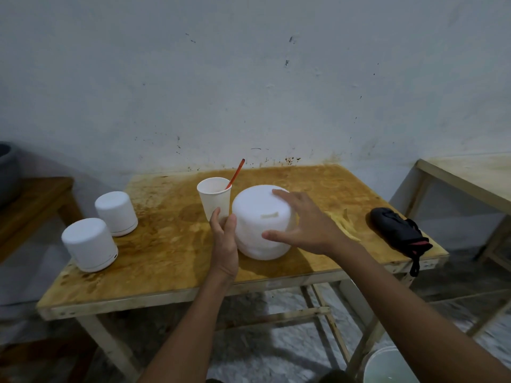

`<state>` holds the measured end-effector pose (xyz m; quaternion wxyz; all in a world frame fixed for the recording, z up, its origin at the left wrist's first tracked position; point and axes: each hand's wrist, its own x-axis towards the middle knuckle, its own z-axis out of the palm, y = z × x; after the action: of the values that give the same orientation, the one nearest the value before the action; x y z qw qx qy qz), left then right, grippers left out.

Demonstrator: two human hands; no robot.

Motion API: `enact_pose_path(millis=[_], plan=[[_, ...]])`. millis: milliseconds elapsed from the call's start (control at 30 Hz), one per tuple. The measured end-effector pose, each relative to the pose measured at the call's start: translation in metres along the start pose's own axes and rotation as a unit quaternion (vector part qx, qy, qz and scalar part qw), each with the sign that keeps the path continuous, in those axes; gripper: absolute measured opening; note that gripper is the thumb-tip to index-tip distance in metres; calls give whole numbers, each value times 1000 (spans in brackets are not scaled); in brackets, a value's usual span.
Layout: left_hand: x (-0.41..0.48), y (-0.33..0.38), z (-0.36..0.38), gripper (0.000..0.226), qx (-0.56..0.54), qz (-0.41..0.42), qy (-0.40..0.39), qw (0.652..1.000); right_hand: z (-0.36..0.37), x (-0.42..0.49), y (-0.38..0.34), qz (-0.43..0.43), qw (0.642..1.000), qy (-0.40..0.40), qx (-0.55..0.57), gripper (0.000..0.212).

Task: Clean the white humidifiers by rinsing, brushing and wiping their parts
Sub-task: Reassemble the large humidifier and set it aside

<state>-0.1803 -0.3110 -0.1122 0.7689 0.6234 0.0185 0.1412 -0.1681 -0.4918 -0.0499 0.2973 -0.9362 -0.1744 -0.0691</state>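
Observation:
A white humidifier stands in the middle of the stained wooden table. My right hand lies over its top and right side with fingers spread and nearly straight. My left hand touches its left side with straight fingers. Two more white humidifiers stand at the table's left: one near the front, one behind it. A white paper cup holding an orange-handled brush stands just behind my left hand.
A yellow cloth lies right of the middle humidifier. A black pouch with red trim sits at the table's right edge. A white bucket stands on the floor at lower right. Other wooden tables flank both sides.

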Motion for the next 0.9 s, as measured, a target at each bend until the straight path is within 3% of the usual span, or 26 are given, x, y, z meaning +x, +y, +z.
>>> enact_pose_path(millis=[100,200,267,500,633,767,900], plan=[[1,-1,-2,74,29,-13,4,999,9,-3,3,12,1000,-15,-1,99],[2,-2,-3,41,57,-12,-11,998,17,-5,5,18,1000,-12,4,101],[1,-1,-3,31,61,-9,-15,998,20,-7,7,18,1000,0,2,100],[-3,7,-2,28,61,-9,-11,998,20,-8,9,15,1000,-3,18,93],[-4,9,-1,26,61,-13,-13,998,15,-2,4,56,989,-1,140,72],[-6,10,-1,27,57,-17,-10,998,24,4,4,51,986,18,156,44],[-5,10,1,28,64,-11,-16,998,34,3,8,62,982,41,172,51]])
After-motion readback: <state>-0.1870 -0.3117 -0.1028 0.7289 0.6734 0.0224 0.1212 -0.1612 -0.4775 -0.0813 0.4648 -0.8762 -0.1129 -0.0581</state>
